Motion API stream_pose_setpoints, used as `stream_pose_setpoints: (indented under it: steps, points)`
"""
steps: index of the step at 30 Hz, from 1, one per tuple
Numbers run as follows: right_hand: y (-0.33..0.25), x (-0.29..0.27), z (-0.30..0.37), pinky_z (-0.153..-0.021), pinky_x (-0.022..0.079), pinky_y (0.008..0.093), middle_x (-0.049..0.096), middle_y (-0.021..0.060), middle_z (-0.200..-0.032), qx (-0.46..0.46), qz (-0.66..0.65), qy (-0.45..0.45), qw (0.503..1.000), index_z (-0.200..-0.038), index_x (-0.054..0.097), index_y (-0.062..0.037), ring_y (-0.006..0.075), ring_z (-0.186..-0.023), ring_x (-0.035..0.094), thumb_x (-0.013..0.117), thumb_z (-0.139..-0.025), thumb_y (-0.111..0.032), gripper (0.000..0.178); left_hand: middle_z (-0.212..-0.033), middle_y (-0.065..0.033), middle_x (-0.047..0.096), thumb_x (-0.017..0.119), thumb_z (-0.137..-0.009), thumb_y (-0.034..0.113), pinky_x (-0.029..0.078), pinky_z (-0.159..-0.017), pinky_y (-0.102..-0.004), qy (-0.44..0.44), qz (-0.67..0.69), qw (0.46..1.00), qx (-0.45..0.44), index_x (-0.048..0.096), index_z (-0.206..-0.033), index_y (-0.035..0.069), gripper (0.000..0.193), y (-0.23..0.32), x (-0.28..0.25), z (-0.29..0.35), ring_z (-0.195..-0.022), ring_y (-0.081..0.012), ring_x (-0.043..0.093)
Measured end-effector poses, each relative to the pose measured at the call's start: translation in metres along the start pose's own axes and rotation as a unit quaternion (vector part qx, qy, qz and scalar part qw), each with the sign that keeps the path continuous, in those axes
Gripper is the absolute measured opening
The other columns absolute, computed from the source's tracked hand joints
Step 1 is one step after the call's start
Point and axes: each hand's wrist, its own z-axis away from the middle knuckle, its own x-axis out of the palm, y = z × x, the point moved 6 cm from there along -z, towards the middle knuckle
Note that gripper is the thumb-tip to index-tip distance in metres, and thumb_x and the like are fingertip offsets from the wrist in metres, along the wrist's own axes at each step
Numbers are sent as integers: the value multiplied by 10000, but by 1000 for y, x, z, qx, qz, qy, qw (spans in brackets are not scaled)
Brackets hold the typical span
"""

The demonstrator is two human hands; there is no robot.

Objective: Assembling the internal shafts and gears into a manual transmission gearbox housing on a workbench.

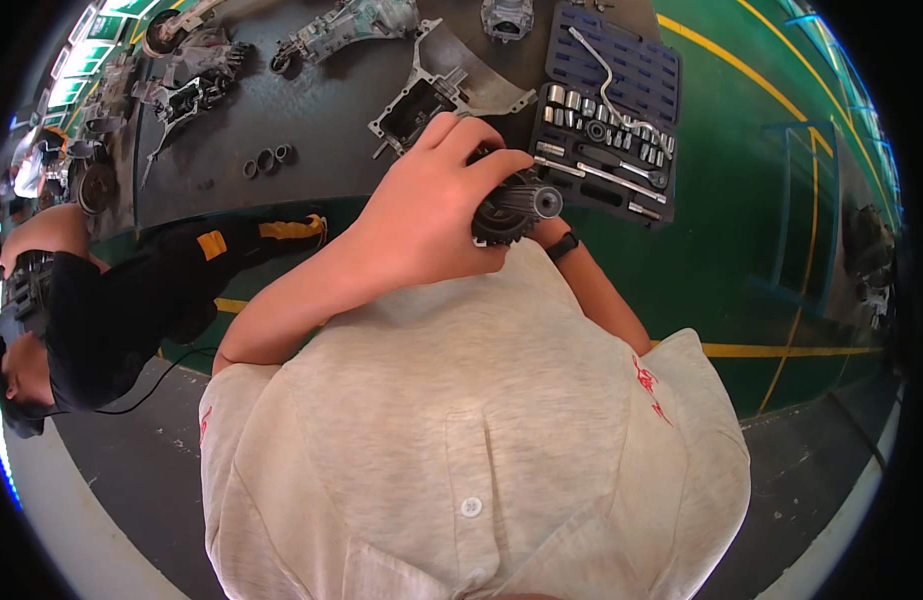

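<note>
My left hand [422, 215] is closed around a dark gear shaft [512, 208] held near my chest, my right hand is hidden behind it so its grip cannot be told, and an open socket set case [612, 110] lies just beyond on the grey mat [312, 120].
</note>
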Motion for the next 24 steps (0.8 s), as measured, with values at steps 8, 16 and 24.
stream_pose_setpoints:
  steps: [8, 16, 24]
  points:
    - [4, 10, 12, -1000, 550, 382, 616, 134, -1338, 217, -175, 86, 956, -1443, 479, -24, 230, -1190, 637, 264, -1021, -701, 826, -1174, -96, 587, 860, -518, 129, 517, -922, -427, -51, -7, 998, -48, 674, -1204, 122, 711, -31, 31, 14, -1067, -325, 565]
    - [-4, 6, 8, -905, 589, 339, 675, 94, -1217, 150, -109, 77, 980, -1339, 567, -50, 178, -1069, 686, 380, -1026, -652, 705, -1268, -116, 580, 869, -551, 148, 492, -1006, -427, -85, 4, 995, -43, 634, -1292, 128, 777, -59, 44, 16, -1186, -329, 559]
    - [12, -24, -4, -931, 599, 360, 686, 92, -1178, 116, -169, 113, 972, -1342, 574, -98, 194, -1066, 696, 499, -1063, -397, 416, -1393, -132, 568, 899, -646, 161, 439, -1091, -398, -34, 272, 956, -102, 491, -1464, 65, 919, -100, 63, 23, -1283, -276, 560]
